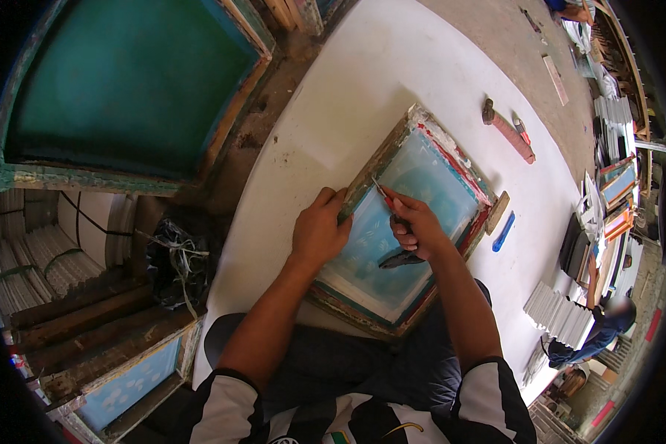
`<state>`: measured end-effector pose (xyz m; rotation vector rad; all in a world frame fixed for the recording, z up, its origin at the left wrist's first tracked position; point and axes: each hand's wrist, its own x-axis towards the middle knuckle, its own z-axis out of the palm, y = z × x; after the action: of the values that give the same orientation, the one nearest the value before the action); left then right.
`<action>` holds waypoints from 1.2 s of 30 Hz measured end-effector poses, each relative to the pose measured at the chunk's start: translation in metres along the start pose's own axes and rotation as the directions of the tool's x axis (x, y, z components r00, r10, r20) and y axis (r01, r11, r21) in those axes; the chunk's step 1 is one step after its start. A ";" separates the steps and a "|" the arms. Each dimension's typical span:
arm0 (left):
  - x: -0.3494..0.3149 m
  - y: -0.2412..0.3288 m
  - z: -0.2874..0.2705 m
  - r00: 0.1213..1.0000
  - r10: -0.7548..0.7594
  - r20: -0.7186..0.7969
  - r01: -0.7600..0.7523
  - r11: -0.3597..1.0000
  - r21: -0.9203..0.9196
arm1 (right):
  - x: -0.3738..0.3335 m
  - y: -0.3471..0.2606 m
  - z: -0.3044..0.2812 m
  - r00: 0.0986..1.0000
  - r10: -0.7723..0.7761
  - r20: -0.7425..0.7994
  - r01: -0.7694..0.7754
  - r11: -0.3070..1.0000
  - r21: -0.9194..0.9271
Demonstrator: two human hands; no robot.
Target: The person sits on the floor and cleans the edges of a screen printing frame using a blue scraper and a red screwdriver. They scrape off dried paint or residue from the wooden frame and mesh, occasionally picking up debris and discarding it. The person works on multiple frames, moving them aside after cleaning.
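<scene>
A wooden screen-printing frame with blue-tinted mesh lies slanted on the white table, its near end by my lap. The wood is worn and smeared with red, white and green paint. My left hand is closed round the frame's left edge. Over the mesh, my right hand grips a pair of pliers with red and black handles. Their metal tip points at the inner side of the left edge, near my left fingers. Whether the tip touches the wood I cannot tell. A dark handle end shows below my right fist.
Right of the frame lie a wooden block and a blue utility knife. Farther off are a hammer and a red-and-white tool. A large green screen stands left, above a black plastic bag. Another person is at far right.
</scene>
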<state>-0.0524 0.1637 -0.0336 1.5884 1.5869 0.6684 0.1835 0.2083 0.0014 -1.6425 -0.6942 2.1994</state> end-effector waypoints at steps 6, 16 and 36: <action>0.003 0.007 -0.004 0.999 -0.041 0.029 0.042 0.999 -0.027 | 0.005 0.011 -0.002 0.938 -0.345 -0.032 0.329 0.916 -0.231; 0.001 0.002 0.000 1.000 -0.014 0.012 0.014 1.000 0.013 | -0.008 -0.004 0.019 0.964 -0.183 -0.194 0.088 0.905 -0.416; -0.002 0.004 0.004 0.997 -0.055 -0.044 0.057 0.997 0.043 | -0.037 0.004 0.062 0.788 -0.604 -0.117 -0.012 0.175 -0.985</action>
<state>-0.0468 0.1611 -0.0325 1.5644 1.6821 0.6450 0.1353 0.1739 0.0431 -2.0771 -2.2921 0.7354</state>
